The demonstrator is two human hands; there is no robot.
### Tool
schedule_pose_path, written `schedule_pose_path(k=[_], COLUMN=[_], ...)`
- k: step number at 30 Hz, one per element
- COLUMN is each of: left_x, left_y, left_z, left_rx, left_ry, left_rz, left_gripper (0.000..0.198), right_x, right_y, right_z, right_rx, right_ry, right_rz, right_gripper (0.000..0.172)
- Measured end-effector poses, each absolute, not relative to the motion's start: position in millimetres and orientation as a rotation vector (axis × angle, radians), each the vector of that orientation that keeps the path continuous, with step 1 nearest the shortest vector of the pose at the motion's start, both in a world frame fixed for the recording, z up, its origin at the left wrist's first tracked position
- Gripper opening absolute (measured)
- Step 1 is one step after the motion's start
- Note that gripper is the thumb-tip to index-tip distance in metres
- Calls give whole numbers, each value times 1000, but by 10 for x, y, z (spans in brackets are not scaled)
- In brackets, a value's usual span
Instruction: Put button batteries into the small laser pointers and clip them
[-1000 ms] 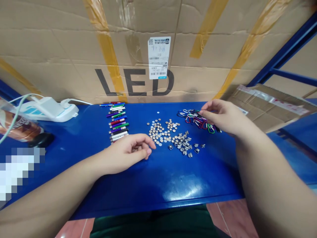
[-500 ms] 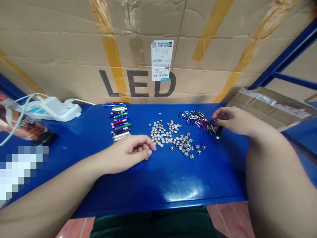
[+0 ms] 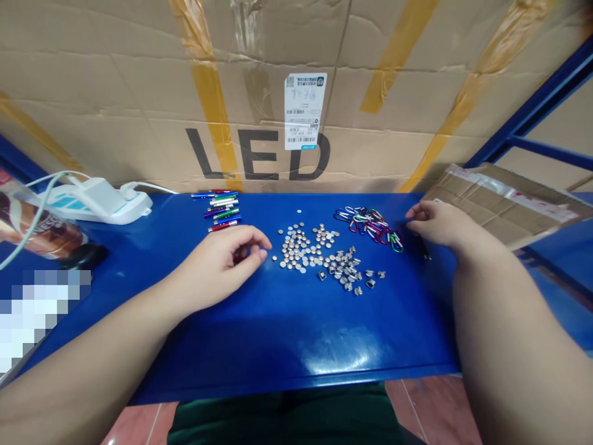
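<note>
My left hand (image 3: 217,262) is curled over a red mini flashlight (image 3: 240,254) at the lower end of the rows of multicoloured mini flashlights (image 3: 222,210), and it hides the lowest ones. Just right of my fingertips lies a pile of button cells (image 3: 299,250). Below that pile are small silver metal parts (image 3: 345,269). My right hand (image 3: 438,225) rests beside the tangle of coloured carabiner clips (image 3: 368,225). A black mini flashlight (image 3: 421,246) lies partly beneath it, and I cannot tell whether the fingers grip it.
Everything lies on a blue table (image 3: 296,349). A white power strip (image 3: 97,201) and a brown Nescafé can (image 3: 32,228) stand at the left, with a black computer mouse (image 3: 83,255) nearby. A large cardboard box (image 3: 259,93) stands behind, and a flat carton (image 3: 504,207) leans at the right.
My left hand has moved up and left from the button cells to the flashlight rows, now covering their lower part. My right hand has shifted slightly right, and the black flashlight now lies flatter.
</note>
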State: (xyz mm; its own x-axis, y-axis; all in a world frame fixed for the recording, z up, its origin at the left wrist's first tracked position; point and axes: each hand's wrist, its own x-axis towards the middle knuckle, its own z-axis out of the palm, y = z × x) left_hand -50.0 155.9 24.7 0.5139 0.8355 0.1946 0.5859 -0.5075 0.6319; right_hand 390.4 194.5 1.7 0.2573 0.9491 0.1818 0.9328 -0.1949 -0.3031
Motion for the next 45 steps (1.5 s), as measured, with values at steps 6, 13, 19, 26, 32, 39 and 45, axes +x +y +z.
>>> schedule_pose_path(k=[6,13,19,26,32,39,45], left_x=[-675,-796,-883,-1008,-980,-849,-606], left_y=[1707,1748,1703,1694,1709,1608,1444], left_z=[223,234,377,396,291,330,342], left_rx=[2589,2593,2422,2406,2398,2462,2453], left_ry=[1478,1640,1473,1265,1265,1103,897], left_rz=[659,373,171,44,119,131,43], left_gripper=[18,25,22,16,8,19,21], right_x=[3411,3070,3055,2990,2983,2968,2713], right_y=[2011,2149,2121,2107,2067,1982,1685], right_z=[-57,-278,-220,-171,-157,-59,177], right_rx=[-1784,-1659,-1513,-1490,-1472,-1452,-1249], right_ry=[-2135,-2341,-2403,-2487,-2470,-2330,-2386], right_rz=[-36,-183,-145,-66,-66,-1,283], right_gripper=[25,35,15,13,12,11,11])
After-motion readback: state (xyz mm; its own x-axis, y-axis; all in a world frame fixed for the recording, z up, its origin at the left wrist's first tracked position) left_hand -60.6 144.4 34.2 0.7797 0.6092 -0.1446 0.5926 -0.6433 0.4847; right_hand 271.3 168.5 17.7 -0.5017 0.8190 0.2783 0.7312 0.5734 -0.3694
